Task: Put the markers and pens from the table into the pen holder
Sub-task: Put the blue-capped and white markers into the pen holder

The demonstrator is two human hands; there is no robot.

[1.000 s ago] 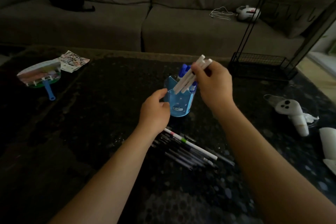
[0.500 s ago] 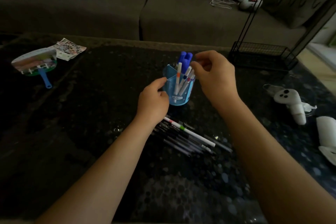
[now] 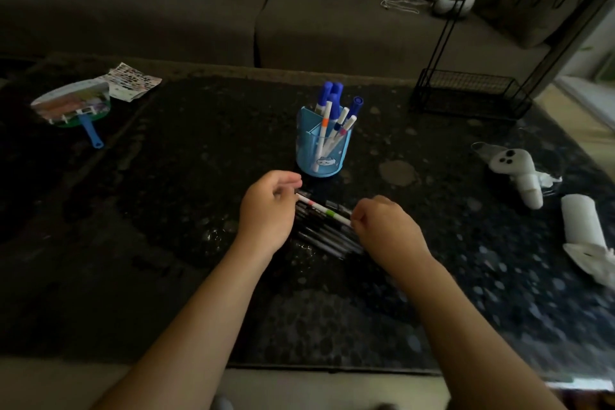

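Just short of the blue pen holder (image 3: 324,156), both hands sit at the heap of dark pens (image 3: 327,238) lying on the table (image 3: 166,210). The left hand (image 3: 266,210) curls at one end of a white marker (image 3: 324,209) that lies across the heap and the right hand (image 3: 389,231) curls at the other, but the fingertips are hidden, so I cannot tell whether either really grips it. The risk, as I judge it, is scatter: the pens are slim, smooth and round, the tabletop looks polished and speckled, and a sweep at one barrel could roll the rest apart or toward the near edge. The holder looks like light translucent plastic, a divided cylinder already crowded with blue-capped markers (image 3: 332,93) and thin white markers (image 3: 324,130) leaning outward; a bundle pushed in at a slant could catch these or tip it.
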